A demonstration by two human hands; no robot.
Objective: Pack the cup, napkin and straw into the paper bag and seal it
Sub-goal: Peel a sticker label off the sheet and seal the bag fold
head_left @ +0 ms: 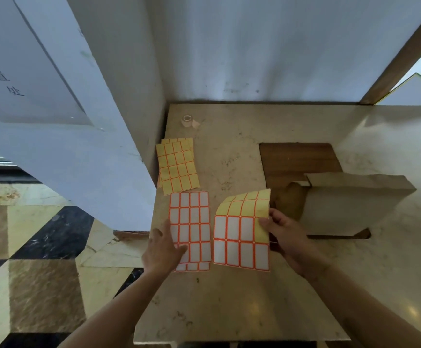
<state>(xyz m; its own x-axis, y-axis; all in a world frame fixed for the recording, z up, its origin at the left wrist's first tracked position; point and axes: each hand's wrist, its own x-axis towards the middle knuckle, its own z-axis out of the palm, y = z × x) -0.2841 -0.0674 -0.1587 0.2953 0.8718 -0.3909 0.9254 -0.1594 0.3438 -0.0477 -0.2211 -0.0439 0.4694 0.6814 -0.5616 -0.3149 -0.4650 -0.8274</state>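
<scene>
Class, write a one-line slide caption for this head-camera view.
Right hand lifts a partly used label sheet; left hand rests on a full sheet beside the paper bag.

The left hand (163,249) covers the lower-left corner of the flat label sheet (191,229). The paper bag (355,204) hides whatever it holds. The printed sign (0,74) runs off the left edge.

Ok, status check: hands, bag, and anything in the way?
Left hand flat on full label sheet. Right hand pinching part-used label sheet. Paper bag lying on counter, unsealed. Nothing blocking.
</scene>
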